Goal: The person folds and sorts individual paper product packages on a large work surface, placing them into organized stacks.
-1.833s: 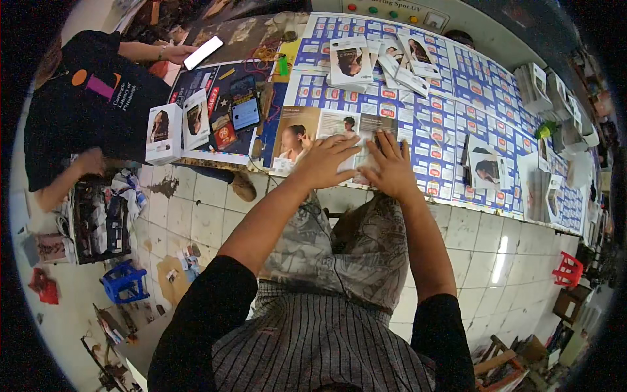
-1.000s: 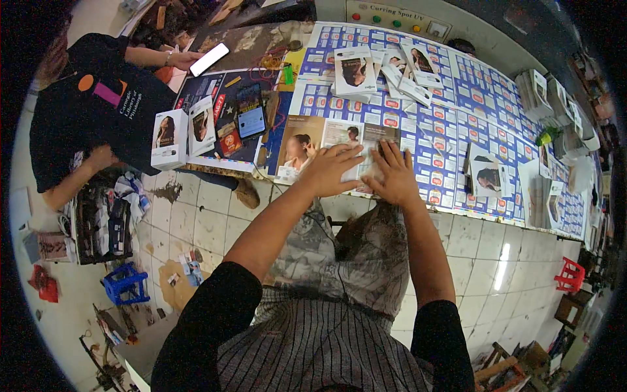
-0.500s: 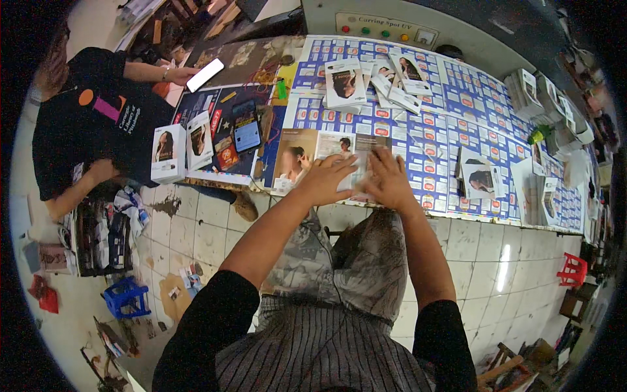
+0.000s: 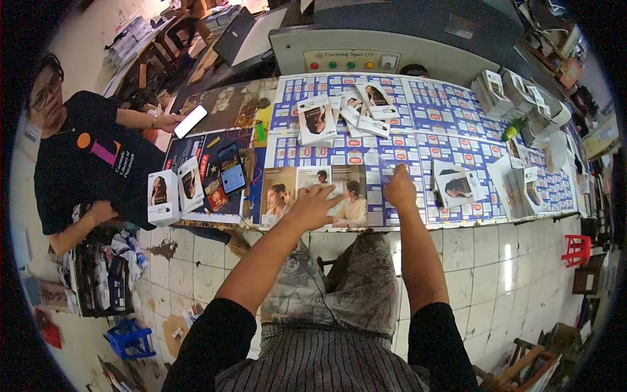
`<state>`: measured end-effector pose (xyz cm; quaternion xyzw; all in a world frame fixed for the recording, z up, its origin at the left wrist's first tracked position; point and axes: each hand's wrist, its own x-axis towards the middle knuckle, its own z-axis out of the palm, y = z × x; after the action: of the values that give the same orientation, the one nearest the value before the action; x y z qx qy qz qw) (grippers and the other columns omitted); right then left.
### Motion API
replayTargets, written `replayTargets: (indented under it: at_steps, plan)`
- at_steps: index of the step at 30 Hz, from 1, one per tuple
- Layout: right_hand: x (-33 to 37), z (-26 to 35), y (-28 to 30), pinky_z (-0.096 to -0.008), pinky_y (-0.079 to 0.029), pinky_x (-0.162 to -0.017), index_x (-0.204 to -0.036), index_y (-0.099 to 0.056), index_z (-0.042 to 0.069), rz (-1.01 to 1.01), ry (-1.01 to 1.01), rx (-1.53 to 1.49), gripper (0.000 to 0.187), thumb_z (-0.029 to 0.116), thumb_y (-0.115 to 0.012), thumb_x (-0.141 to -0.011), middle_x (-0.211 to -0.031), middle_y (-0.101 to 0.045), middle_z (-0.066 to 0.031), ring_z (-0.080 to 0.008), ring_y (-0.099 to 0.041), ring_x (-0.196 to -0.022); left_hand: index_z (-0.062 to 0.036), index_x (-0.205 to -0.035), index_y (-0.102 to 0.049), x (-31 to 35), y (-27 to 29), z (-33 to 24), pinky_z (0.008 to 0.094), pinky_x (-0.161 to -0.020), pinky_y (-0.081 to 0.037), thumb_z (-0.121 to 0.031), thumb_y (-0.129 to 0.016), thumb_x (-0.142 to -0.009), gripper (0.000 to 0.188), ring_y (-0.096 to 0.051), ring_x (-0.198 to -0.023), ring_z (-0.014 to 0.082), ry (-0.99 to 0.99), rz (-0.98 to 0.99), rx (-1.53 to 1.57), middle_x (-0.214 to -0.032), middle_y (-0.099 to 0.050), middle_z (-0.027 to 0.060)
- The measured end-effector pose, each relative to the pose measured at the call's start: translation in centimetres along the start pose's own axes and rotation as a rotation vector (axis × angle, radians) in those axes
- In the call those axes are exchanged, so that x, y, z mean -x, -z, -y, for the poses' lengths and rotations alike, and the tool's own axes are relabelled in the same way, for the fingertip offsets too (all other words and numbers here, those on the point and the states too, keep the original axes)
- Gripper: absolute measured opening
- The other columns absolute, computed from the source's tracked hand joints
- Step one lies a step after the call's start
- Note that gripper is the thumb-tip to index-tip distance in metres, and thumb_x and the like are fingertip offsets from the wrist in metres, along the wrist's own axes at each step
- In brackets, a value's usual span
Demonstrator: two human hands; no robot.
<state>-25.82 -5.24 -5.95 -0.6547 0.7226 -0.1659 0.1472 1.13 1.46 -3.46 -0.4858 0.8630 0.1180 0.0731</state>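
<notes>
Change: earlier we had both hands pressed side by side on the flat printed cardboard sheet with portrait photos (image 4: pixel 317 193); now they are apart, and we judge the flattening of that sheet finished.
Left hand: our left hand (image 4: pixel 316 206) lies spread wide, palm down, on the sheet's near edge, holding nothing.
Right hand: our right hand (image 4: pixel 400 189) has moved off to the right of the sheet; its fingers are bunched narrow, tips down on the blue-and-white printed sheets (image 4: pixel 418 153) covering the desk (image 4: pixel 450 221). We cannot tell whether it pinches anything.
Sheet: it lies flat at the desk's near edge, under our left hand and just left of our right; smooth, glossy card, creased into panels.
Beyond our hands: a folded white carton with a portrait (image 4: pixel 316 120) stands upright, with more cartons (image 4: pixel 366 108) tumbled just beside it; thin card, sharp-edged, rectangular.
Right of our right hand: another flat white carton blank (image 4: pixel 456 186).
Far left: another person's hand (image 4: pixel 168 121) rests by a white phone (image 4: pixel 190 121); two small boxes (image 4: pixel 175 193) stand at that end.
</notes>
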Motion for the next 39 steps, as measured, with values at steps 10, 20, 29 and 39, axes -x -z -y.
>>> replayTargets:
  at_steps: [10, 20, 29, 39]
  plan:
    - [14.1, 1.7, 3.0, -0.0474, -0.054, -0.066, -0.142, -0.049, 0.021, 0.176, 0.232, 0.256, 0.054, 0.024, -0.065, -0.090, -0.097, -0.063, -0.0135, -0.0336, -0.067, -0.085, -0.0314, -0.150, -0.042, 0.0, 0.2, -0.2, 0.0556, -0.104, -0.033, -0.044, -0.072, -0.084, 0.074, -0.031, -0.142, 0.0332, 0.044, 0.035, 0.103, -0.159, -0.030, 0.0093]
    - [2.6, 1.4, 0.9, -0.0462, -0.051, -0.072, -0.146, -0.045, 0.028, -0.143, 0.242, 0.345, 0.060, 0.015, -0.059, -0.089, -0.097, -0.061, -0.0105, -0.0302, -0.064, -0.091, -0.0312, -0.149, -0.043, -0.1, 0.7, -0.1, 0.0563, -0.103, -0.035, -0.050, -0.072, -0.082, 0.075, -0.031, -0.143, 0.0344, 0.036, 0.034, 0.096, -0.162, -0.024, 0.0106]
    - [-0.5, -0.4, 3.2, -0.0517, -0.046, -0.090, -0.144, -0.048, 0.027, 0.238, 0.565, 0.218, 0.054, 0.020, -0.060, -0.092, -0.108, -0.066, -0.0148, -0.0332, -0.062, -0.106, -0.0308, -0.151, -0.038, -0.1, 0.6, -0.7, 0.0596, -0.105, -0.037, -0.040, -0.077, -0.081, 0.082, -0.029, -0.144, 0.0348, 0.088, 0.135, 0.064, -0.163, -0.020, 0.0091]
    - [7.1, -3.4, 6.0, -0.0518, -0.044, -0.089, -0.144, -0.050, 0.028, 0.394, 0.815, 0.255, 0.058, 0.023, -0.067, -0.088, -0.106, -0.064, -0.0105, -0.0302, -0.062, -0.103, -0.0336, -0.152, -0.035, -0.7, 2.1, -0.7, 0.0611, -0.111, -0.030, -0.042, -0.072, -0.086, 0.076, -0.024, -0.147, 0.0350, 0.100, 0.181, 0.105, -0.164, -0.018, 0.0086]
